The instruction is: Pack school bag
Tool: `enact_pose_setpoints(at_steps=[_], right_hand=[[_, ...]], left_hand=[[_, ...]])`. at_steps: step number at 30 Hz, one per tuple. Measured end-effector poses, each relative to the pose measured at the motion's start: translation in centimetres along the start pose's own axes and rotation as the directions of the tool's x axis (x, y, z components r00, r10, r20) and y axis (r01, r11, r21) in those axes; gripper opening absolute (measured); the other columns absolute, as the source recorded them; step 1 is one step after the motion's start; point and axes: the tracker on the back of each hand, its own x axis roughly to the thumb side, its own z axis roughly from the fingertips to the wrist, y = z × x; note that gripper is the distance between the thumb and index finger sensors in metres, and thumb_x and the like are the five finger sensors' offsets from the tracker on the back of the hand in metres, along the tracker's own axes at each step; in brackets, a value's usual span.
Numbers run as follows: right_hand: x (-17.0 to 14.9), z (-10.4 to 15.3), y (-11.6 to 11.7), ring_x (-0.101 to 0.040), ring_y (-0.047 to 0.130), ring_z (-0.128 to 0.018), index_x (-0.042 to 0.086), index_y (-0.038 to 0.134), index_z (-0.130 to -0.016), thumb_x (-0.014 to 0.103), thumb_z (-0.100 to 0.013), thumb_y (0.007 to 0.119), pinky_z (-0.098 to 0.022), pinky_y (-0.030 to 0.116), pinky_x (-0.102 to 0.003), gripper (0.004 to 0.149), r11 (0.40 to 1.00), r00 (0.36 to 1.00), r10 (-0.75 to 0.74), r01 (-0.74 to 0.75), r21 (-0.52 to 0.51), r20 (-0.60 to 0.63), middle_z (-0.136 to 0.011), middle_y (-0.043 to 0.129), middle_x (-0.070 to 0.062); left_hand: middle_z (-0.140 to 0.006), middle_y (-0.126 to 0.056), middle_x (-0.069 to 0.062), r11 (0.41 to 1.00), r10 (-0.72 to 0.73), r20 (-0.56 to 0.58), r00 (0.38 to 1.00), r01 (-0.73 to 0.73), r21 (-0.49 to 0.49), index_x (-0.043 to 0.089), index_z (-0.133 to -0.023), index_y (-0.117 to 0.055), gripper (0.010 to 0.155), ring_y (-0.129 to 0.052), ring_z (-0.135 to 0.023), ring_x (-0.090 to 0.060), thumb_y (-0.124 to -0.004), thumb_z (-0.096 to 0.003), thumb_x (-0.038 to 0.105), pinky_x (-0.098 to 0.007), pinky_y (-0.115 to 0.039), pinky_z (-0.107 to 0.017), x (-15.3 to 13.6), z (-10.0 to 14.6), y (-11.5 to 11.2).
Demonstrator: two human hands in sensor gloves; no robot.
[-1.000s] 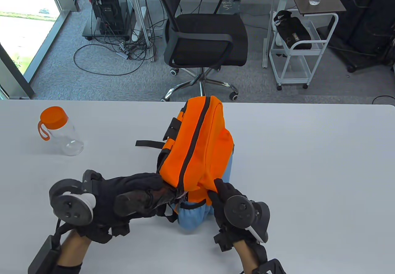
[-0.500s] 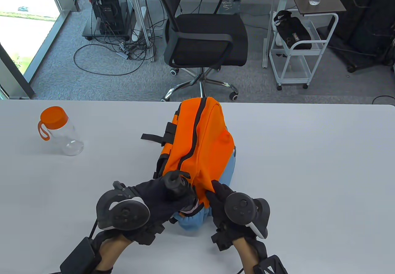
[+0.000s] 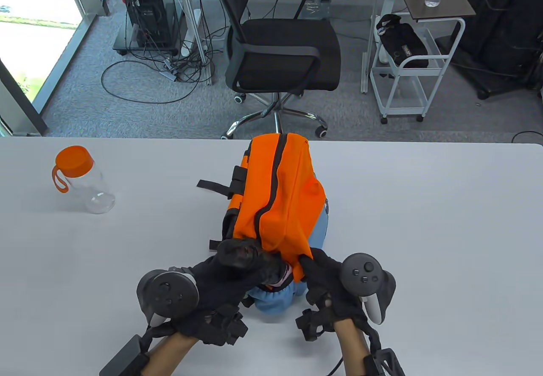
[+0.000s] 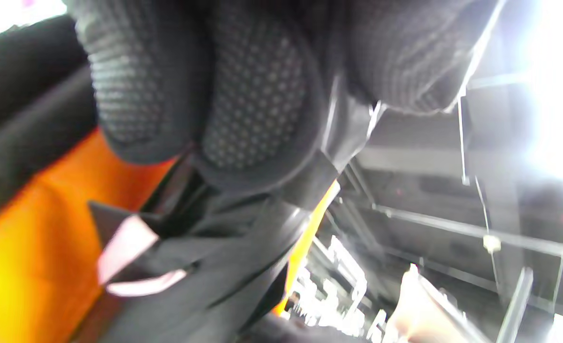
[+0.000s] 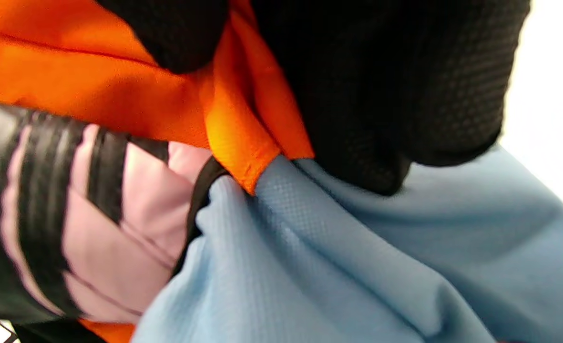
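Both hands are working the near end of the orange school bag (image 3: pixel 282 198), lying mid-desk (image 3: pixel 424 223). The left hand (image 3: pixel 237 265), out at 9 o'clock 1 second ago, is now gripping a dark pink-striped object (image 5: pixel 47 200) at the opening — seemingly being packed — while the right hand (image 3: pixel 326 278) is pinching the orange flap.
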Motion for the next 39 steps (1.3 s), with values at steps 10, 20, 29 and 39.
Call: enact_pose_setpoints(at_steps=[10, 20, 29, 39], right_hand=[[-0.7, 0.3, -0.6, -0.037, 0.111, -0.038, 0.000, 0.089, -0.076, 0.032, -0.043, 0.074, -0.023, 0.102, -0.040, 0.048, 0.996, 0.994, -0.089, 0.088, -0.011, -0.068, -0.063, 0.103, -0.026], [0.5, 0.7, 0.8, -0.040, 0.109, -0.040, -0.001, 0.088, -0.077, 0.032, -0.044, 0.074, -0.022, 0.103, -0.040, 0.049, 0.996, 0.996, -0.072, 0.074, 0.046, -0.049, -0.065, 0.102, -0.028], [1.7, 1.5, 1.6, -0.045, 0.108, -0.041, -0.004, 0.085, -0.079, 0.030, -0.046, 0.072, -0.024, 0.104, -0.041, 0.050, 0.980, 0.979, -0.191, 0.195, 0.052, -0.064, -0.069, 0.097, -0.034], [4.6, 1.7, 3.2, -0.053, 0.102, -0.050, -0.010, 0.078, -0.088, 0.043, -0.048, 0.064, -0.034, 0.091, -0.056, 0.068, 0.969, 0.998, 0.049, -0.055, 0.239, 0.034, -0.077, 0.091, -0.041]], left_hand=[[-0.052, -0.109, -0.018, 0.990, -0.060, -0.026, 0.998, 0.063, 0.124, 0.001, -0.079, -0.090, 0.071, -0.110, -0.007, 0.011, -0.077, -0.0481, 0.064, -0.015, -0.105, -0.009, -0.8, 0.1, 0.7], [-0.071, -0.104, -0.023, 0.952, -0.215, -0.095, 0.972, 0.187, -0.242, -0.001, -0.093, -0.081, 0.078, -0.111, -0.021, 0.000, -0.073, -0.0476, 0.062, -0.027, -0.103, -0.021, -0.9, -1.3, -1.7], [-0.084, -0.098, -0.022, 0.952, -0.277, 0.097, 0.956, 0.287, -0.107, 0.002, -0.099, -0.077, 0.075, -0.109, -0.024, -0.007, -0.072, -0.0439, 0.053, -0.028, -0.101, -0.031, -0.4, -2.5, 0.3], [-0.086, -0.091, -0.029, 0.913, -0.257, -0.242, 0.936, 0.152, -0.379, -0.004, -0.104, -0.065, 0.086, -0.102, -0.031, -0.012, -0.066, -0.0495, 0.062, -0.037, -0.095, -0.032, -5.4, -0.4, -3.1]])
